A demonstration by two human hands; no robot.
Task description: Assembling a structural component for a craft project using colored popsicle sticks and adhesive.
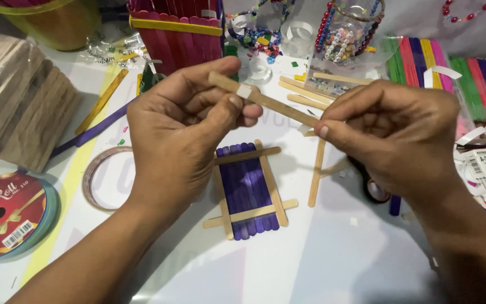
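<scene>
Head cam, L to R: ribbon roll [1, 217] at far L. Left hand [181, 132] fingers pinched shut on wooden stick [265, 101], held above table [338, 259] over purple stick panel [247, 188]. Right hand [392, 132] pinches stick's other end. Coloured sticks [451, 70] behind R.
</scene>
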